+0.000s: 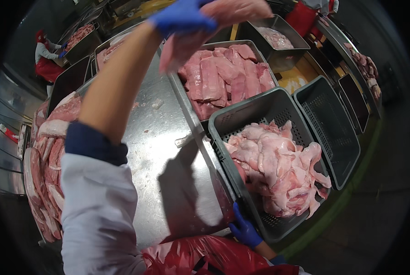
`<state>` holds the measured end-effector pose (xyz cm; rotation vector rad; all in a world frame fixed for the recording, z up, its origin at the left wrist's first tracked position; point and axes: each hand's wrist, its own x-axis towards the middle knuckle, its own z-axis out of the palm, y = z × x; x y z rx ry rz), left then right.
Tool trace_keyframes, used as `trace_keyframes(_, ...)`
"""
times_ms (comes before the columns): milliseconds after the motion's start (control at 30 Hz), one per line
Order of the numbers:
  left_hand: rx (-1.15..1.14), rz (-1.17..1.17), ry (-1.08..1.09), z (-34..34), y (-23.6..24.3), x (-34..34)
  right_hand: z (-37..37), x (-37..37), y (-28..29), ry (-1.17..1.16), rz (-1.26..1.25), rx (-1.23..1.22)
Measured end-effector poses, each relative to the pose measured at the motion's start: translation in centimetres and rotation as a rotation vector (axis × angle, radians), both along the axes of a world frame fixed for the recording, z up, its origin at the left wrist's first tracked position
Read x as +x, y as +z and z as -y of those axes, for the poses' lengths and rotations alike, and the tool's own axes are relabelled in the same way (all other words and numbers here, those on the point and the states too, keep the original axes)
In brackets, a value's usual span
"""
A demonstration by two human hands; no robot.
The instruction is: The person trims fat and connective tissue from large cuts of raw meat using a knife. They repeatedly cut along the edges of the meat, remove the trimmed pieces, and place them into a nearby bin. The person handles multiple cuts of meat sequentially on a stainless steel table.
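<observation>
My left arm reaches up across the view, and its blue-gloved hand is closed on a long slab of pink meat. One end of that slab hangs below the glove, blurred, above a metal tray of trimmed meat slabs. Low in the view, my gloved right hand lies against the near left edge of a grey-green plastic crate. Two of its fingers show, stretched and apart; the others are hidden. Pale fatty trimmings are heaped inside this crate.
A steel table spans the middle. Larger marbled cuts pile along its left side. Another perforated crate stands at the right. Metal bins sit farther back. A co-worker in a red apron stands far left; another person is far right.
</observation>
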<state>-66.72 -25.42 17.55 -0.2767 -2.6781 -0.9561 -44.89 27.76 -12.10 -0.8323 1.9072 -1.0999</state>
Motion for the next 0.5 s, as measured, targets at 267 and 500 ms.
trace_keyframes(267, 0.228, -0.122, 0.162, -1.0, -7.1, -2.7, -0.7, 1.2, 0.4, -0.019, -0.057, -0.059)
trace_keyframes(500, 0.174, 0.301, 0.493, -3.4, -27.3, 30.9, 0.4, 1.0, 2.7, 0.070, -0.095, 0.007)
